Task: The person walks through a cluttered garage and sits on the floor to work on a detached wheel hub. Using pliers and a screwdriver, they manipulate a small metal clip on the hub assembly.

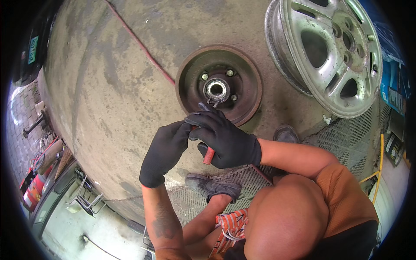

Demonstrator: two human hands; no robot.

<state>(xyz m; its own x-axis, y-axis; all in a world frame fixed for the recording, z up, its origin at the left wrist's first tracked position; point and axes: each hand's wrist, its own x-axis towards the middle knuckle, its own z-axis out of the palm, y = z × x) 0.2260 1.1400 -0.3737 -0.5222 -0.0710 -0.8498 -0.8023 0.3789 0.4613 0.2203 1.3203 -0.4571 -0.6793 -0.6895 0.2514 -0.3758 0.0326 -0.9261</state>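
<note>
A rusty brake drum (251, 93) lies on the floor, its shiny round hub (217, 89) facing up among several studs. My right hand (232, 141), in a black glove, is closed around a red-handled tool (209, 156). The handle's end sticks out below the palm. A thin metal tip reaches the near edge of the hub; the gloves hide the tool's middle, so its exact kind is unclear. Gloved too, my left hand (162, 149) meets the right one, its fingers closed at a small red part of the tool.
A large alloy wheel rim (323, 69) stands tilted at the far right. A red hose (145, 52) runs along the concrete to the drum. My shoe (214, 188) rests on ridged floor (190, 203) nearby. Metal chair-like frames (84, 199) stand at the lower left.
</note>
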